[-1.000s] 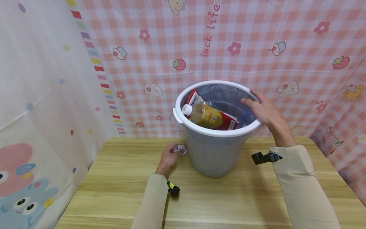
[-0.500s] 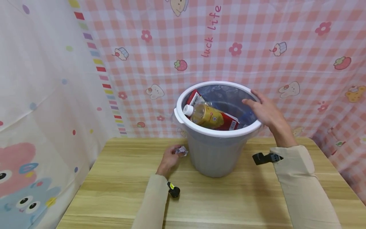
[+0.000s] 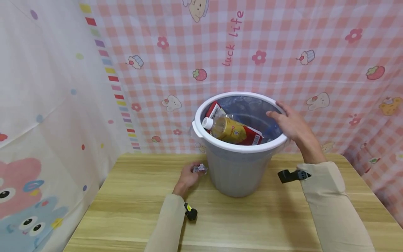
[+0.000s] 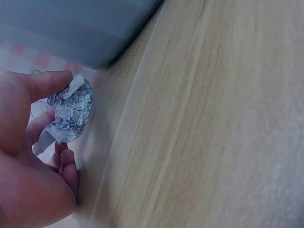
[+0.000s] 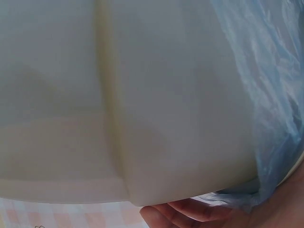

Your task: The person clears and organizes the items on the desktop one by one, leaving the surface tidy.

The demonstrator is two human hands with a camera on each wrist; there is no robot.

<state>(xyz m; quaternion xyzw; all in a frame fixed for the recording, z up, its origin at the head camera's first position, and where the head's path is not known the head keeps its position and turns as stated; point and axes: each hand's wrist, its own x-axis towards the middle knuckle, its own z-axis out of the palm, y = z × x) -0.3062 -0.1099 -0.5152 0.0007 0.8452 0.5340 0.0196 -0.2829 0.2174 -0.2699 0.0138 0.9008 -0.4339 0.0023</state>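
Observation:
A grey trash bin [image 3: 237, 175] with a white rim stands upright on the wooden table. My left hand [image 3: 189, 175], low beside the bin's left side, pinches a crumpled paper ball [image 4: 73, 111] between thumb and fingers; printed marks show on the paper. My right hand [image 3: 292, 122] grips the bin's rim on the right, thumb over the inner side and the other fingers outside. In the right wrist view, some of those fingers [image 5: 185, 213] lie against the bin's underside edge of the rim, near the bluish plastic liner [image 5: 278, 90]. A clear bottle [image 3: 225, 129] with a yellow label and white cap lies inside the bin.
Red packaging [image 3: 253, 137] lies under the bottle, and a red and white packet [image 3: 215, 110] leans at the bin's left inner wall. The wooden table [image 3: 132, 210] ends at a pink checked cloth [image 3: 176, 31] behind and a white printed cloth [image 3: 56, 98] on the left.
The head view has shifted slightly. My left hand has moved a little to the right with the paper ball, which has turned slightly. My right hand stays on the rim.

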